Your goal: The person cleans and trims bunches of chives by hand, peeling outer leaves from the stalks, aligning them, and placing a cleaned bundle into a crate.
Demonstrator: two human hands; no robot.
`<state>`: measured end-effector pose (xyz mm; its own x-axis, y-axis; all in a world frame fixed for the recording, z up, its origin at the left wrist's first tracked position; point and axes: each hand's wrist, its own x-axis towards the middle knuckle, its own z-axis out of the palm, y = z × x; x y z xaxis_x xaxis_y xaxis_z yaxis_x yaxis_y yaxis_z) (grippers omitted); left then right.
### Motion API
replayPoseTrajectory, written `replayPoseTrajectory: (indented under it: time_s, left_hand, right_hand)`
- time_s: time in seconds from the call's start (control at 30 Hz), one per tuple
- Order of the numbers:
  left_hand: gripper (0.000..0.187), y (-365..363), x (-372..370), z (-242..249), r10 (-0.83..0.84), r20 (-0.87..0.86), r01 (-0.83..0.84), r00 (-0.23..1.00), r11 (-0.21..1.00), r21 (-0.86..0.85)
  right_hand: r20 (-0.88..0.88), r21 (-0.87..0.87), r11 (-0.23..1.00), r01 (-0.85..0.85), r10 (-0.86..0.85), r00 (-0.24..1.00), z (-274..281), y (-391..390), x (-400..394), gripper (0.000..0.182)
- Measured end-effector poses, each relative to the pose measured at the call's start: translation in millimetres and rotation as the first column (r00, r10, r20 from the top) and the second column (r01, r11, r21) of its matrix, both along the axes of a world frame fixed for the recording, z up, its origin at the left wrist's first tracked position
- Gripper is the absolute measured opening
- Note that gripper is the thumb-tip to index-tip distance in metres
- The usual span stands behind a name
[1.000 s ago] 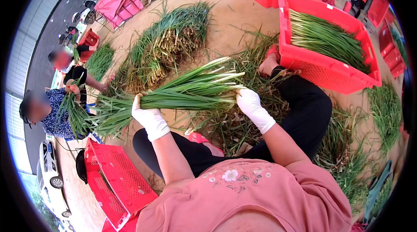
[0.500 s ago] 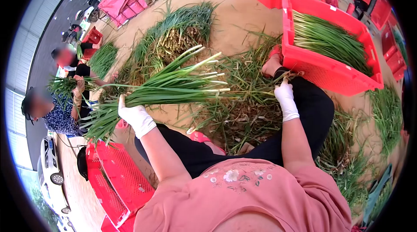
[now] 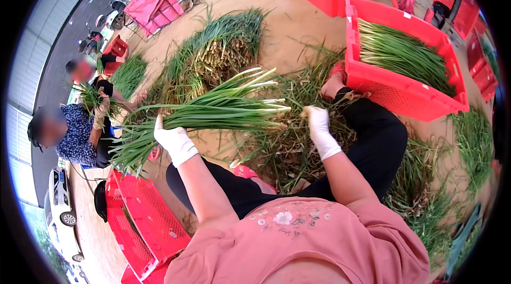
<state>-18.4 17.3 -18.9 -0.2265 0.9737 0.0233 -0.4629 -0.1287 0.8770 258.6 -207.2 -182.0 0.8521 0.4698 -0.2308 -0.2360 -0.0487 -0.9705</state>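
Note:
My left hand (image 3: 174,141), in a white glove, is closed around a bunch of green onions (image 3: 218,113). Their white ends point right and the green leaves hang out to the left of the hand. To the right of the white ends is my gloved right hand (image 3: 321,131), a little apart from them. Its fingers are curled together, and whatever may be between them cannot be made out. Below both lies a heap of brownish stripped leaves (image 3: 298,151) on the ground between my legs.
A red crate (image 3: 404,98) of cleaned green onions stands at the right. An untrimmed pile (image 3: 226,44) lies ahead. Red stacked crates (image 3: 143,220) are at the lower left. Another person (image 3: 80,132) sits at the left, holding green onions. More greens (image 3: 474,145) lie far right.
My right hand has moved left from beside my right knee toward the white ends; the dry strand it held no longer shows. The bunch in my left hand has shifted slightly right.

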Motion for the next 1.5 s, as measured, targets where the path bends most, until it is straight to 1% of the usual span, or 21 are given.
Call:
replayPoseTrajectory:
  time_s: [0.03,0.07,0.1,0.17,0.23,0.37,0.43,0.5,0.53,0.57,0.7,0.77,0.83,0.93,1.0,1.03,1.13,1.3,1.37,1.43,1.5]
  left_hand:
    - [0.056,-4.0,1.7,1.6,0.015,-0.165,-0.008,0.986,0.999,0.048]
    - [0.057,-8.0,3.7,3.4,0.051,-0.326,-0.020,0.944,0.995,0.097]
    - [0.059,-11.9,5.8,5.4,0.103,-0.467,-0.036,0.878,0.988,0.150]
    - [0.061,-9.6,10.1,4.4,0.127,-0.461,-0.073,0.878,0.988,0.133]
    - [0.062,-11.2,14.3,0.5,0.116,-0.423,-0.069,0.899,0.990,0.126]
    - [0.064,13.9,7.1,-39.1,0.133,-0.443,-0.064,0.886,0.984,0.167]
    - [0.065,37.6,-1.9,-58.0,0.029,-0.192,-0.014,0.981,0.997,0.079]
    - [0.065,24.8,11.1,-45.4,0.020,-0.036,-0.019,0.999,1.000,0.018]
    - [0.066,13.8,18.3,-39.6,0.062,-0.155,-0.052,0.986,0.996,0.066]
    - [0.067,8.6,22.1,-37.3,0.111,-0.268,-0.081,0.957,0.990,0.118]
    - [0.069,22.5,15.0,-49.1,0.056,-0.190,-0.028,0.980,0.989,0.144]
    - [0.071,6.1,23.1,-36.7,0.115,-0.401,-0.047,0.909,0.983,0.177]
    - [0.070,-1.5,26.5,-33.0,0.112,-0.433,-0.049,0.894,0.987,0.155]
    - [0.070,-4.2,30.6,-35.2,0.092,-0.414,-0.048,0.906,0.992,0.114]
    - [0.069,-6.0,35.3,-34.0,0.061,-0.253,-0.047,0.966,0.997,0.064]
    - [0.069,-8.3,36.0,-33.8,0.060,-0.254,-0.046,0.965,0.997,0.064]
    - [0.069,-9.6,34.5,-35.3,0.054,-0.319,-0.038,0.946,0.998,0.056]
    - [0.062,16.0,13.7,-59.0,-0.072,-0.024,0.071,0.997,0.997,-0.017]
    - [0.060,26.5,7.0,-61.1,-0.073,0.169,0.089,0.983,0.993,-0.084]
    - [0.059,22.8,4.0,-58.5,-0.060,0.351,0.119,0.934,0.982,-0.148]
    - [0.052,-1.2,5.9,-49.3,-0.014,-0.313,0.017,0.950,1.000,0.005]
  right_hand:
    - [-0.408,-0.089,0.984,0.156,-0.179,0.895,-18.6,-11.3,23.9,0.023]
    - [-0.336,-0.107,0.990,0.090,-0.121,0.934,-47.1,-28.5,44.6,0.024]
    - [-0.138,-0.128,0.992,0.013,-0.031,0.990,-59.4,-33.0,49.1,0.046]
    - [0.073,-0.404,0.893,-0.197,0.246,0.966,-24.6,-29.6,25.7,0.074]
    - [0.062,-0.501,0.733,-0.460,0.561,0.826,17.9,-17.5,-0.5,0.092]
    - [0.249,-0.587,0.697,-0.413,0.640,0.726,35.5,20.9,-36.9,0.092]
    - [0.342,-0.605,0.745,-0.283,0.564,0.752,13.0,35.4,-36.0,0.084]
    - [0.070,-0.058,0.845,-0.532,0.535,0.842,-12.3,43.1,-27.1,0.076]
    - [0.061,0.157,0.878,-0.453,0.449,0.891,-7.2,39.4,-31.3,0.052]
    - [0.061,0.155,0.878,-0.452,0.448,0.892,-13.0,35.5,-30.4,0.052]
    - [0.103,-0.127,0.876,-0.466,0.479,0.872,28.4,7.5,-28.3,0.075]
    - [0.342,-0.587,0.743,-0.322,0.588,0.733,27.7,8.2,-30.8,0.089]
    - [0.216,-0.608,0.605,-0.514,0.749,0.626,43.6,8.1,-34.6,0.092]
    - [0.306,-0.651,0.641,-0.407,0.712,0.632,45.4,16.3,-51.6,0.076]
    - [0.123,-0.042,0.839,-0.542,0.543,0.831,26.3,25.5,-53.5,0.047]
    - [0.121,-0.042,0.840,-0.541,0.542,0.831,23.0,25.4,-55.3,0.047]
    - [-0.247,0.292,0.938,-0.184,0.260,0.933,13.7,28.5,-56.6,0.017]
    - [-0.698,0.282,0.947,0.153,0.093,0.710,-3.4,11.2,-22.2,0.012]
    - [-0.761,0.093,0.956,0.278,-0.112,0.639,11.5,0.2,-6.5,0.009]
    - [-0.843,0.253,0.871,0.422,-0.016,0.538,-52.5,-12.5,37.4,0.008]
    - [-0.847,0.117,0.849,0.516,-0.186,0.498,-36.8,-27.8,66.5,0.011]
